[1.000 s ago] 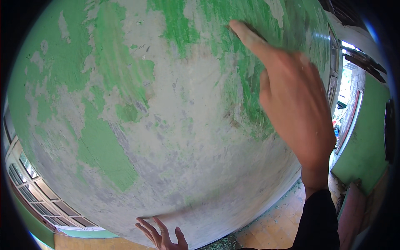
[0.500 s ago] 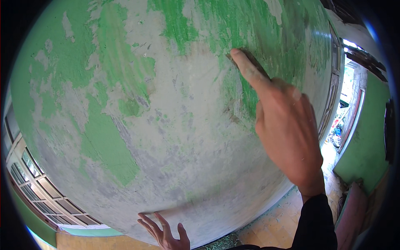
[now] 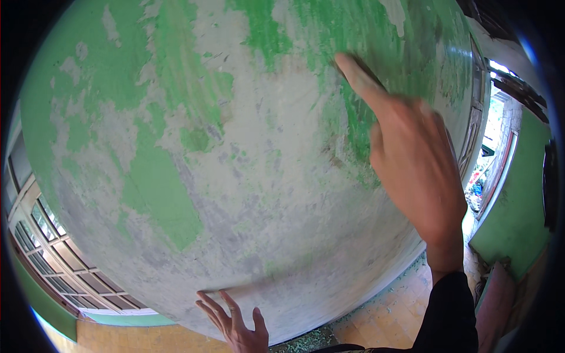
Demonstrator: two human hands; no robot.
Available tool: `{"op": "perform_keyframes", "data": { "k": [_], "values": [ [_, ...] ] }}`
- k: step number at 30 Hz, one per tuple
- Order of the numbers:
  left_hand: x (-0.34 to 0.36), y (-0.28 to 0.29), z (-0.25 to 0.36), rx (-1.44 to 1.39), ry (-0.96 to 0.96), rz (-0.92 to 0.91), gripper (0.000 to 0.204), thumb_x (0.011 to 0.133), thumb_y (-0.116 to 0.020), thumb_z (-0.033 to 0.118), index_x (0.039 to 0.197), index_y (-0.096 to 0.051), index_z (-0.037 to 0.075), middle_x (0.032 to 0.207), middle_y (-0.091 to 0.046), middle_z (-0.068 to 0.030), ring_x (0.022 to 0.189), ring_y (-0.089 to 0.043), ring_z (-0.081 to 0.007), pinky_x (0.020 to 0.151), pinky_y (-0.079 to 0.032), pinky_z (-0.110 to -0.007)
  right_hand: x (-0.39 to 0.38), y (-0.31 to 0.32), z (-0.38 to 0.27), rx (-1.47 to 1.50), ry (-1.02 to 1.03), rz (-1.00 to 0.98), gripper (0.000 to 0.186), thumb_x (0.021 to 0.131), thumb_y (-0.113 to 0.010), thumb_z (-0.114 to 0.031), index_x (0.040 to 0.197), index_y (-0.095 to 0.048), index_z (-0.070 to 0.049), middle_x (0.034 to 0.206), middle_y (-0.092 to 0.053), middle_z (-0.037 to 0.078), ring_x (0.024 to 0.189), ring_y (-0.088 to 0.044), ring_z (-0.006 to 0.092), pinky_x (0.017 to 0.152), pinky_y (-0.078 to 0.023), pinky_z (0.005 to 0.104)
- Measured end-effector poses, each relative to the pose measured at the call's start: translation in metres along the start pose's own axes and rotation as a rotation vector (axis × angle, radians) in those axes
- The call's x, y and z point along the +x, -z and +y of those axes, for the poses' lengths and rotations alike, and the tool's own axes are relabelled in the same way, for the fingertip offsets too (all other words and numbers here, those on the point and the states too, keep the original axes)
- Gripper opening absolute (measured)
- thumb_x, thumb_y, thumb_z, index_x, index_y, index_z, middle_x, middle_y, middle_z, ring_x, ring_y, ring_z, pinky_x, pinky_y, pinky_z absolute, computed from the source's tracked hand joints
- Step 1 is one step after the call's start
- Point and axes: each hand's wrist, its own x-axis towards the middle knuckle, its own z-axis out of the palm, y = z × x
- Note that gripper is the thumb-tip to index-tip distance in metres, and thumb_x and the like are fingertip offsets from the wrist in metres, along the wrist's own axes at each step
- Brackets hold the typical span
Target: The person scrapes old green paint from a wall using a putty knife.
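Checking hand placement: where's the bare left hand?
In the head view, the bare left hand touches the peeling green-grey wall at bottom, left of centre.

Two hands (image 3: 421,167) (image 3: 245,336), one patchy wall (image 3: 265,147)
One left hand and one right, one black sleeve (image 3: 450,317) plain to see on the right arm, one paned frame (image 3: 65,253) at left, one bright opening (image 3: 479,182) and one pinkish board (image 3: 493,306) at right, one tiled floor (image 3: 382,320), and green flakes (image 3: 312,340) too many and too small to count.
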Motion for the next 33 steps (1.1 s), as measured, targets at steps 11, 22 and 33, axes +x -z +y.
{"op": "perform_keyframes", "data": {
  "k": [11,22,33],
  "values": [
    [0.001,0.005,0.015,0.032,0.063,-0.027,0.095,0.081,-0.071,0.005,0.163,-0.024,0.006,0.171,-0.001,-0.0267,0.154,-0.004,-0.0544,0.121,-0.023,-0.064,-0.004,0.009,0.008,0.077,-0.005,-0.126,0.076,0.083,-0.054,0.014,0.152,-0.051,-0.018,0.089,-0.067,0.030,0.079,-0.066,0.0478,0.078,-0.052,0.0541],
    [-0.009,0.007,0.026,0.009,0.102,-0.076,0.094,0.080,-0.073,0.003,0.162,-0.030,0.011,0.171,-0.002,-0.0239,0.154,-0.003,-0.0558,0.120,-0.025,-0.064,-0.006,0.005,0.014,-0.054,0.126,-0.037,0.053,0.092,-0.054,0.001,0.144,-0.057,-0.007,0.089,-0.069,0.026,0.083,-0.070,0.0404,0.079,-0.055,0.0511],
    [-0.029,0.002,0.037,-0.062,0.047,-0.179,0.088,0.081,-0.076,0.007,0.160,-0.036,0.009,0.171,-0.007,-0.0254,0.153,-0.005,-0.0570,0.119,-0.028,-0.064,0.012,0.001,0.029,0.082,0.134,-0.038,0.071,0.085,-0.052,0.012,0.150,-0.052,-0.015,0.086,-0.067,0.029,0.078,-0.068,0.0441,0.077,-0.054,0.0528]
  ]
}}
